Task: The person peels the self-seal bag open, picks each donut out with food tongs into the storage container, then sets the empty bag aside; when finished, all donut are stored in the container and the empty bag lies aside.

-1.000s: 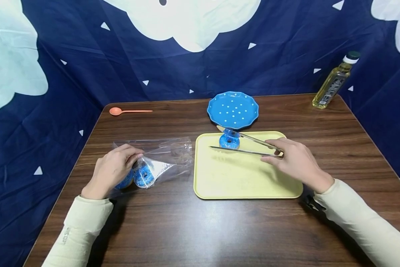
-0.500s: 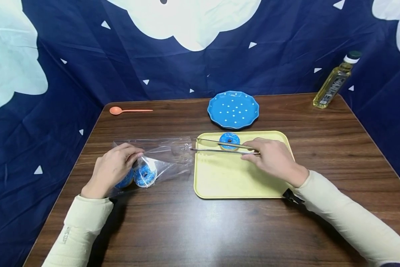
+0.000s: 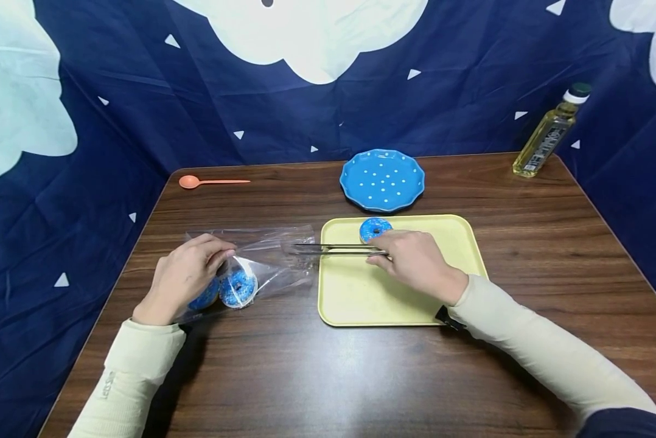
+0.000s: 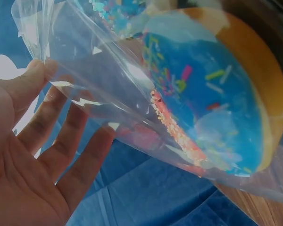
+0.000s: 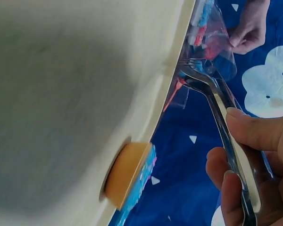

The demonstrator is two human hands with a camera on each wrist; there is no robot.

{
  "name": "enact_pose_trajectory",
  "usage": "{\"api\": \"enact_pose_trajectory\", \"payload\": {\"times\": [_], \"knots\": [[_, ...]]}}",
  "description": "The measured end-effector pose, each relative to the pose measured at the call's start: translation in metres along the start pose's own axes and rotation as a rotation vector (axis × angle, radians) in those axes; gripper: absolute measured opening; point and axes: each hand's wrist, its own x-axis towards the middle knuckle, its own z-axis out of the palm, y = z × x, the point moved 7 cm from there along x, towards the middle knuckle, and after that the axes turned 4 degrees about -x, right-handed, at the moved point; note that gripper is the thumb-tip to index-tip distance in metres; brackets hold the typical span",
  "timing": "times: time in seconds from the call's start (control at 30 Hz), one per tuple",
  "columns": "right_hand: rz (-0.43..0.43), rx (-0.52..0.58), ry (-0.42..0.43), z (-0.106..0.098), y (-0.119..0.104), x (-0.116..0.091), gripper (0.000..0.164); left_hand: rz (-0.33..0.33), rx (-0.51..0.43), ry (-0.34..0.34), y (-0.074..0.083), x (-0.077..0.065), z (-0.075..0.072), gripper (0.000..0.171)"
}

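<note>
My left hand (image 3: 182,277) pinches the edge of a clear plastic bag (image 3: 286,267) between thumb and fingertips. Through the film show blue-frosted donuts, one donut (image 3: 237,289) beside the hand and another partly under it. Close up in the left wrist view, a blue donut (image 4: 207,99) has coloured sprinkles, with a pinkish sprinkled edge next to it. My right hand (image 3: 418,261) grips metal tongs (image 3: 341,248), whose arms lie near each other with nothing seen between them. Their tips overlap the bag's right end. Another blue donut (image 3: 374,227) sits on the yellow tray (image 3: 385,301), just behind the right hand.
A blue dotted plate (image 3: 381,179) stands behind the tray. An orange spoon (image 3: 213,182) lies at the back left of the wooden table (image 3: 317,377). An oil bottle (image 3: 547,137) stands at the back right, by the dark blue cloth backdrop.
My right hand has moved left across the tray, bringing the tongs from over the tray donut to the bag's end. The tongs' arms have come closer together. The left hand stays put.
</note>
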Motion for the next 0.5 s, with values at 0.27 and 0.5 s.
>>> {"api": "enact_pose_trajectory", "payload": {"times": [0.27,0.5], "knots": [[-0.068,0.042,-0.024,0.012,-0.020,0.010,0.030,-0.006,0.004,0.011,-0.001,-0.002,0.000,0.013],[-0.070,0.115,-0.068,0.019,-0.029,0.017,0.032,-0.012,-0.005,0.002,-0.001,-0.002,0.001,0.012]]}}
